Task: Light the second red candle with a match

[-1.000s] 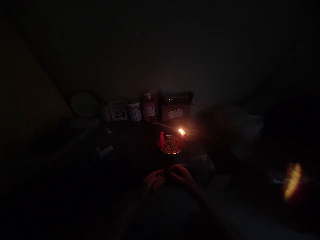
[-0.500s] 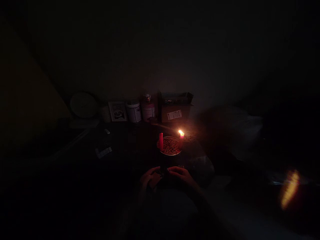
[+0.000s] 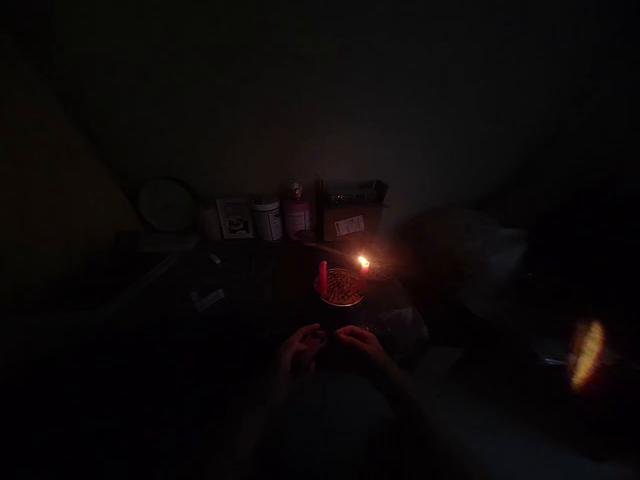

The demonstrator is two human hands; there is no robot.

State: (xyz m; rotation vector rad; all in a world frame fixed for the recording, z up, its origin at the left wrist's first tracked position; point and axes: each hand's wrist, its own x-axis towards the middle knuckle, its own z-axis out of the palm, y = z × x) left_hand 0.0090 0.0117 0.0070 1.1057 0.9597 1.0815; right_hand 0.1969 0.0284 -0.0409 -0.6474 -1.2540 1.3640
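In near darkness, my left hand (image 3: 301,347) is curled, palm inward, round something small and dark that I cannot make out. Close beside it my right hand (image 3: 361,337) has its thumb and fingers pinched together; whatever they hold is lost in shadow. A narrow gap separates the fingertips of the two hands. Just beyond them is a round dish (image 3: 342,305) with a shiny rim and dark, lumpy contents. An unlit red candle (image 3: 323,280) stands upright at its left side. A lit candle (image 3: 365,267) with a bright flame stands at its right.
Along the wall stand a cardboard box (image 3: 330,223) with a white label, a pink jar (image 3: 299,220), a white tin (image 3: 269,221), a picture frame (image 3: 235,219) and a round, pale object (image 3: 166,205). A pale slip (image 3: 209,299) lies at left. An orange glow (image 3: 588,355) shows far right.
The view has shifted slightly, so the dish and candles sit a little higher. Both hands keep nearly the same pose. The orange glow at the right has moved up and a little right.
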